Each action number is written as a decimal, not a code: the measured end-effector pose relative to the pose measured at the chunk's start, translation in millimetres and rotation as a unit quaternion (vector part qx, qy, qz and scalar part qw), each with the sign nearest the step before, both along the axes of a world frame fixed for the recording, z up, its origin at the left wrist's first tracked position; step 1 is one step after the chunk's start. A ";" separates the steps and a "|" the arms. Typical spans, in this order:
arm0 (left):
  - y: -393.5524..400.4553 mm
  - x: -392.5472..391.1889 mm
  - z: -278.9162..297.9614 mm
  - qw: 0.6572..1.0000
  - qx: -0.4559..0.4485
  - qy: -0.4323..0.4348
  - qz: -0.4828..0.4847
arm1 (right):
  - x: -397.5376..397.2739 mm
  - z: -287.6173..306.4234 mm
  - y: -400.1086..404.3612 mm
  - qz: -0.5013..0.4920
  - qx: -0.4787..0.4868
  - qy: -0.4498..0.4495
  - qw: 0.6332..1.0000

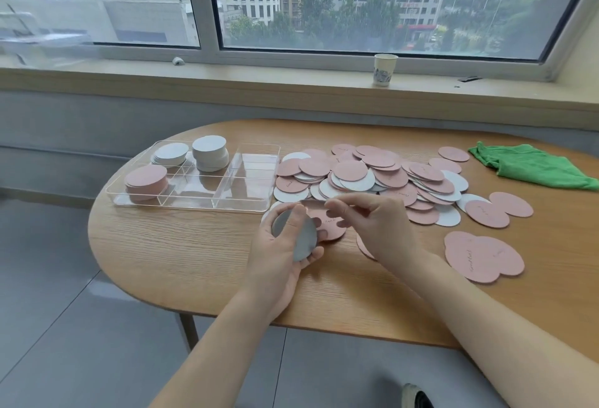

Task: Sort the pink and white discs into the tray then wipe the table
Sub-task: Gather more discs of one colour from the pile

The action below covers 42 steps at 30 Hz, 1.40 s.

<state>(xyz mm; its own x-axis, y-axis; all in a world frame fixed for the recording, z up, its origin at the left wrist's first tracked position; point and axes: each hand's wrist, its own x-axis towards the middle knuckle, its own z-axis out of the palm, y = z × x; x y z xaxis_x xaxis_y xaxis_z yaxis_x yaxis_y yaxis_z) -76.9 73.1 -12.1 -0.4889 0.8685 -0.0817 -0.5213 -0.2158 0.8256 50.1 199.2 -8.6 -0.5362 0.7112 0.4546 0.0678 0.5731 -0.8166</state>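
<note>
Two hands sit at the table's near edge, left hand gripping a white disc, right hand pinching at a pink disc, tray off to the left, so left's closer.

The wooden table is showing a light honey-brown grain. The loose pile of discs is mixing dusty pink with white, and several pink ones are carrying thin handwritten marks. The clear tray is holding one pink stack and two white stacks. The left hand is holding a disc that is looking pale grey-white. A cloth is glowing bright green. The paper cup is showing white with a bluish print.
</note>
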 end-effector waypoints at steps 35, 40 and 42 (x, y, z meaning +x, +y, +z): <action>-3.5 -2.2 -5.8 0.999 0.013 0.047 -0.014 | 11.1 0.4 15.4 -0.079 0.002 -0.080 0.994; -3.9 -1.4 -3.2 0.996 -0.001 0.080 -0.025 | 35.5 -3.1 80.9 -0.169 0.109 -0.178 0.963; -3.5 -0.6 -2.9 0.995 0.001 0.096 -0.024 | 44.0 -2.9 99.2 -0.158 0.111 -0.207 0.959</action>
